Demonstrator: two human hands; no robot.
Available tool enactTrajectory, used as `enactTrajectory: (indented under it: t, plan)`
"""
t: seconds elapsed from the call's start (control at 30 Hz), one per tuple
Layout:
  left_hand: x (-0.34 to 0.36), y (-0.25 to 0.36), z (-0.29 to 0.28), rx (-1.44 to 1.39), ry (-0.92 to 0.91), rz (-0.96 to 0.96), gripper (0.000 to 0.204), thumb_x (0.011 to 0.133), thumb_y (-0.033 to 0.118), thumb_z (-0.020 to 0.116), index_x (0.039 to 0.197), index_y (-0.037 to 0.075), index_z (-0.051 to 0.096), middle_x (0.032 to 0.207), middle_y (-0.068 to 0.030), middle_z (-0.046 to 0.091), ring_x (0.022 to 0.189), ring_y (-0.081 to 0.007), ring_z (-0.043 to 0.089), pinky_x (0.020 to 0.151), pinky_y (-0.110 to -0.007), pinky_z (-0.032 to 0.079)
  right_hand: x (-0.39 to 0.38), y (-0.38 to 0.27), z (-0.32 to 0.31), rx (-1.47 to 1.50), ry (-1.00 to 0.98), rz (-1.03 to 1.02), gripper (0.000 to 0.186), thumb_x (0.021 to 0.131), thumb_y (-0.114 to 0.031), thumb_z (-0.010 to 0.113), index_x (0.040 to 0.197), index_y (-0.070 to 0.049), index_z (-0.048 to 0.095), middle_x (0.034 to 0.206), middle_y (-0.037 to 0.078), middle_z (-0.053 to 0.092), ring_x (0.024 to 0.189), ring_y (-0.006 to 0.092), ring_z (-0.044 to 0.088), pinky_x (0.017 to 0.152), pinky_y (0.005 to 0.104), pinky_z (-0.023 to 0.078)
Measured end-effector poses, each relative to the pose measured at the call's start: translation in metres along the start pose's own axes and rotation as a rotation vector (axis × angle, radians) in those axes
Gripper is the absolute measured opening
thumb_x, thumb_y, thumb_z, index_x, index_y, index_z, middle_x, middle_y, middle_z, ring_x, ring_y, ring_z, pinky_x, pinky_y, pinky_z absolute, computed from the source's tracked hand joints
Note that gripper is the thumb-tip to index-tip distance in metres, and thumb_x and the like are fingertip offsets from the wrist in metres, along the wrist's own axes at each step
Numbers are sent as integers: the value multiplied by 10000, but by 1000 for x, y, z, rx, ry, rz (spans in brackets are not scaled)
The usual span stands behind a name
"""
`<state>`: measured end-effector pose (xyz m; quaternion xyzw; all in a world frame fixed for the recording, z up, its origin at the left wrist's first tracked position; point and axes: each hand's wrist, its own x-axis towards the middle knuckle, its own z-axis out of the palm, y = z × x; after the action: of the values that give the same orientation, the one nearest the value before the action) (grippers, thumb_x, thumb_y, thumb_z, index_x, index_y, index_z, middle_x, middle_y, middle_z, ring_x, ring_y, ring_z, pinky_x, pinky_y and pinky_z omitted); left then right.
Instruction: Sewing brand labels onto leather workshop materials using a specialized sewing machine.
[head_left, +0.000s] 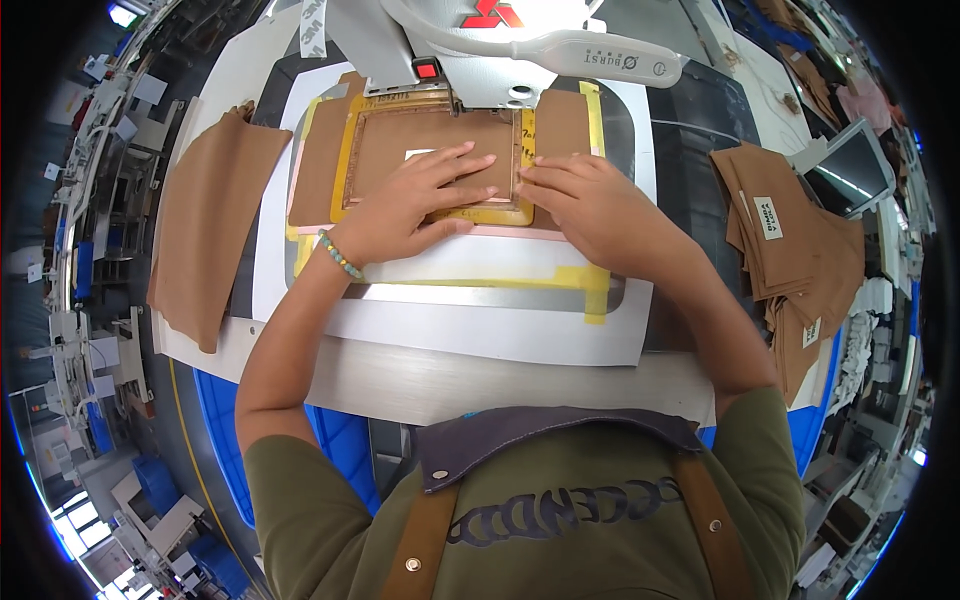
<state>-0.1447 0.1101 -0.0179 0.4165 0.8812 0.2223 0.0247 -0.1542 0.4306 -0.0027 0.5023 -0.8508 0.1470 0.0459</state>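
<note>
A brown fabric piece (pixel 318 180) lies flat on the work plate beneath a yellow-edged rectangular clamp frame (pixel 350 165). My left hand (pixel 405 205) rests across the frame's lower part, fingers spread over the fabric inside it. Just past its knuckles a small white patch (pixel 418 154) shows, partly covered by the hand. At the frame's right edge lies my right hand (pixel 592 210), its fingers stretched out toward the left with the tips on the frame's side. Neither hand grips anything that I can see. The sewing machine head (pixel 490 75) stands directly beyond, over the frame's far edge.
A white sheet (pixel 480 335) and yellow tape (pixel 470 280) surround the work area. Brown fabric pieces (pixel 215 210) lie at the left. Stacked brown pieces (pixel 800 235) with white labels sit at the right, beside a small screen (pixel 850 175). A blue bin (pixel 340 455) is below the table edge.
</note>
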Motion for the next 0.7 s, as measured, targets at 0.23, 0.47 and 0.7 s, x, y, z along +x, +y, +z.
enactTrajectory:
  t: [0.23, 0.47, 0.7]
  plan:
    - [10, -5, -5, 42, -12, 4, 477, 1012, 248, 708, 1482, 171, 680, 1676, -86, 507, 1585, -368, 389, 1273, -532, 344, -31, 42, 2, -16, 157, 144, 385, 962, -75, 656, 1339, -29, 718, 1476, 122, 662, 1451, 309, 538, 1192, 459, 416]
    - [28, -14, -12, 135, -11, 13, 477, 1012, 235, 702, 1478, 138, 678, 1643, -111, 539, 1564, -363, 426, 1272, -529, 348, -33, 54, 8, -22, 300, 200, 315, 990, -98, 635, 1271, -32, 763, 1431, 119, 695, 1451, 323, 537, 1184, 472, 414]
    - [43, -24, -17, 167, -6, -17, 459, 1015, 230, 702, 1466, 146, 694, 1609, -93, 579, 1464, -353, 524, 1218, -472, 428, -38, 58, 15, -10, 303, 203, 290, 1005, -127, 641, 1252, -54, 775, 1426, 96, 694, 1449, 299, 531, 1165, 469, 411]
